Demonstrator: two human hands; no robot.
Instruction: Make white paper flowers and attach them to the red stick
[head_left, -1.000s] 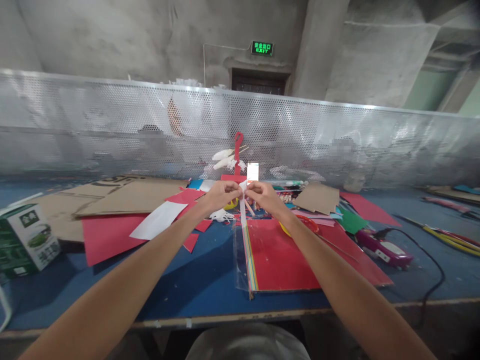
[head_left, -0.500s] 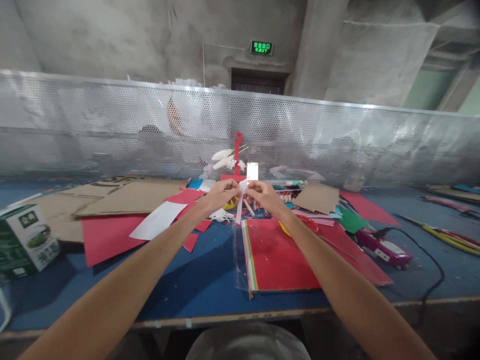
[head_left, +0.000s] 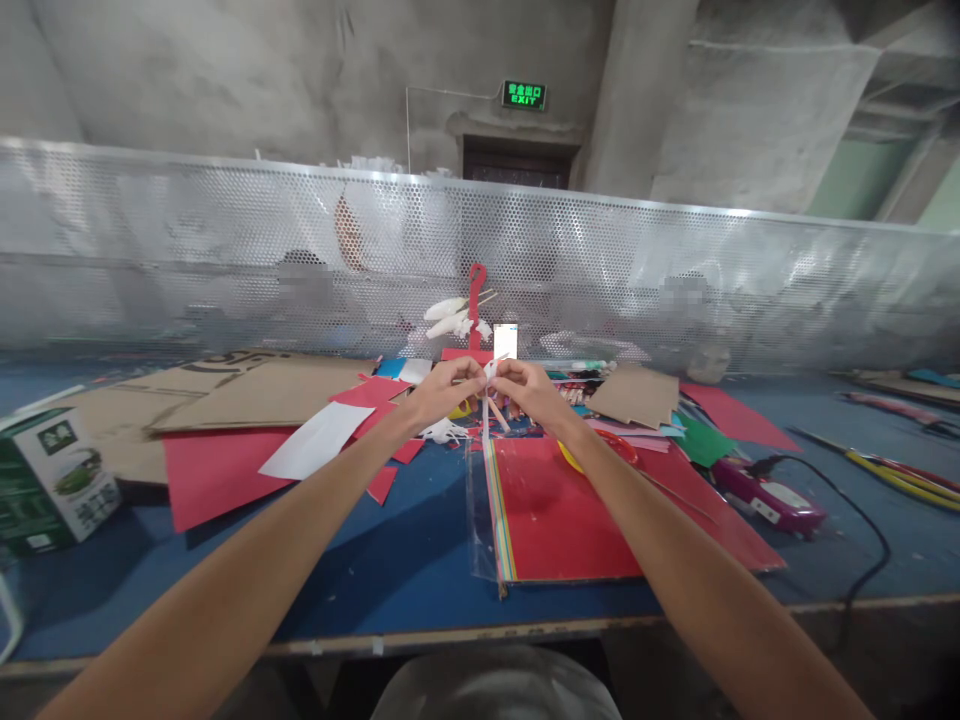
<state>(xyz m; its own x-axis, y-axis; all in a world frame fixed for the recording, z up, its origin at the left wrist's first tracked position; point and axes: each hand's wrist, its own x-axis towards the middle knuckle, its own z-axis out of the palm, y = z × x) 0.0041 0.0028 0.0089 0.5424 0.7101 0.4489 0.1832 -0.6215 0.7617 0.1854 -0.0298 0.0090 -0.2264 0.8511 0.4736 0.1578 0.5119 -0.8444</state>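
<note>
Both hands meet above the middle of the blue table. My left hand [head_left: 450,388] pinches a thin white paper strip [head_left: 486,412] from the left. From the right, my right hand [head_left: 526,388] pinches the same strip near its upper end. The strip's tail hangs straight down below the fingertips. Behind the hands a red paper piece with a looped top [head_left: 476,300] stands upright, with white petal-like pieces [head_left: 448,318] on its left. A lit phone [head_left: 505,341] stands just right of it. White paper scraps [head_left: 444,431] lie beneath my left hand.
A stack of coloured paper [head_left: 570,520] lies right of centre, red sheet on top. Cardboard [head_left: 262,395] and a white sheet [head_left: 319,440] are at left, beside a green-white carton [head_left: 56,480]. At right lies a purple corded device [head_left: 772,497]. A perforated metal screen [head_left: 187,250] closes the back.
Both hands stay together, with my left hand shifted slightly right. The white strip has moved a little right and its hanging tail looks narrower.
</note>
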